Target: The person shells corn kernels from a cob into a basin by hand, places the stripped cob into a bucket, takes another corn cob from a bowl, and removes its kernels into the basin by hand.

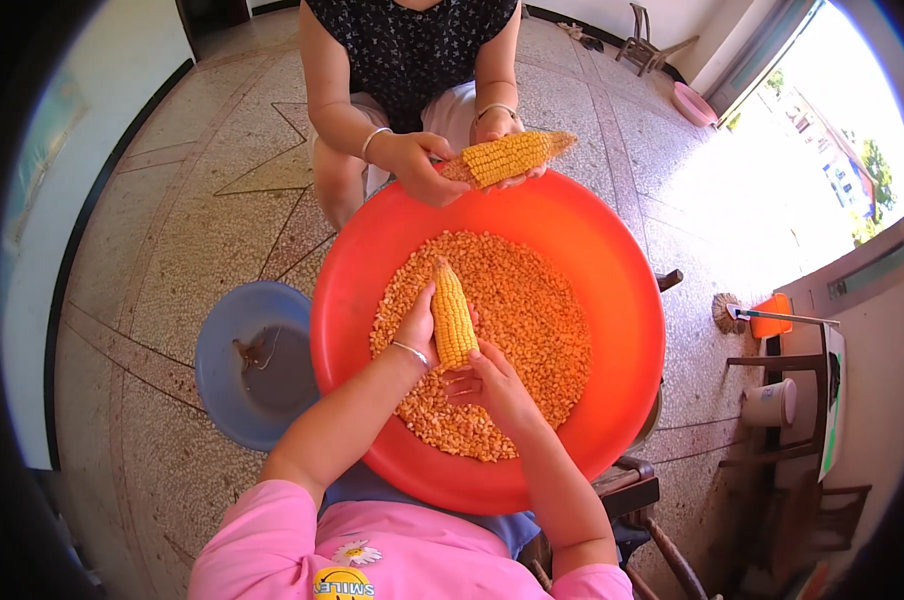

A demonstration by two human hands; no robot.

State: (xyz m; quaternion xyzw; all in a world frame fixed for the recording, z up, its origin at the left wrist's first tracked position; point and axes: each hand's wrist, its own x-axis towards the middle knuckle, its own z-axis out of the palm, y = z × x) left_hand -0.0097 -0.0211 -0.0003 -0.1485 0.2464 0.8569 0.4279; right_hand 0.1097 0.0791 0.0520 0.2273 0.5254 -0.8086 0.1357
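My left hand is wrapped around the left side of a yellow corn cob, which points away from me with its tapered tip at the far end. At the cob's near end, my right hand touches the kernels with thumb and fingertips. Both hands are over a large red plastic basin. Loose corn kernels cover the basin's floor. Across the basin, another person's hands hold a second corn cob, partly stripped at its left end.
A blue plastic basin with small brown scraps stands left of the red one. Wooden furniture is close by my right arm. Along the right wall are a white bucket, an orange bin and a broom. A doorway is at upper right.
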